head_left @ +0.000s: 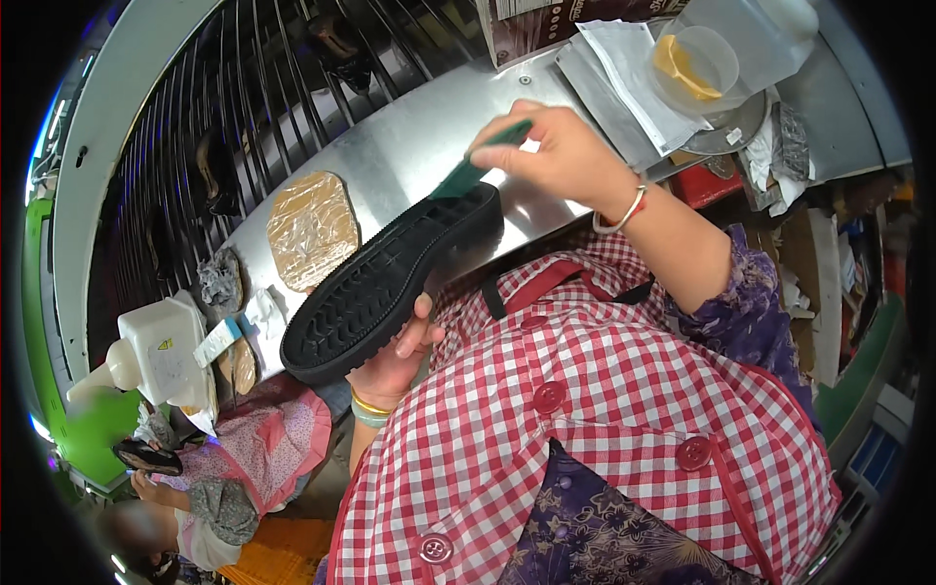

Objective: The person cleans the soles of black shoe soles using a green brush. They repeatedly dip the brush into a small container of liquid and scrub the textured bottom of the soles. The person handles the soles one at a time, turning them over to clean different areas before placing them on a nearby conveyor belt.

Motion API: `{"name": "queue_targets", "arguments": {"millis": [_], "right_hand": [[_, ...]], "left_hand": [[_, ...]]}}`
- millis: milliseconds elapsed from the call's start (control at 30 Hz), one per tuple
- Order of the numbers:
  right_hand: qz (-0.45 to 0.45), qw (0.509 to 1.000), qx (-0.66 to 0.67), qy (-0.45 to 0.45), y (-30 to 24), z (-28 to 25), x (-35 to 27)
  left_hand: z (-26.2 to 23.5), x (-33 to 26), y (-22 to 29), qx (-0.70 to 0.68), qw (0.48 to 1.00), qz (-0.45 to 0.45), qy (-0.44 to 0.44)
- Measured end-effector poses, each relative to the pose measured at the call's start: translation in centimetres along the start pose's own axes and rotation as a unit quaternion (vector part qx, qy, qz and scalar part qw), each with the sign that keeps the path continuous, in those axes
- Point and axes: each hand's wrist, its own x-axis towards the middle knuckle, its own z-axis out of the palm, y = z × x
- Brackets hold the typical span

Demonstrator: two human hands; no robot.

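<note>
A black shoe sole (375,288) lies tilted across the front of me, its patterned, cupped face turned up and a stitched-looking line along its rim. My left hand (398,359) grips it from beneath at the near side, fingers partly hidden under the edge. Between the thumb and fingers of my right hand (565,154) is a thin dark green pad (475,168), perhaps a scouring pad. Its lower end reaches the narrower end of the sole, at the inner rim.
A plastic-wrapped brown pad (312,230) rests on the metal ledge (409,136), beside a dark rod rack (263,88). White bottle (161,351) stands left; a clear cup (697,68) and white sheets (629,83) lie right. Another person (224,487) works at lower left, holding a dark sole (148,456).
</note>
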Motion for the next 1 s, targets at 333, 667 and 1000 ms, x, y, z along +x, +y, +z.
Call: {"name": "queue_targets", "arguments": {"millis": [333,667,1000], "right_hand": [[0.023,0.993,-0.092,0.064,1.7,-0.9,0.5],[0.039,0.971,0.183,0.150,-1.3,0.5,3.8],[0.009,0.979,-0.043,0.197,1.5,4.4,3.5]], "left_hand": [[1.8,1.0,-0.6,0.025,0.999,-0.012,-0.039],[1.8,3.8,-3.0,0.204,0.977,-0.022,0.054],[-0.3,4.2,-3.9,0.156,0.985,-0.046,0.053]]}}
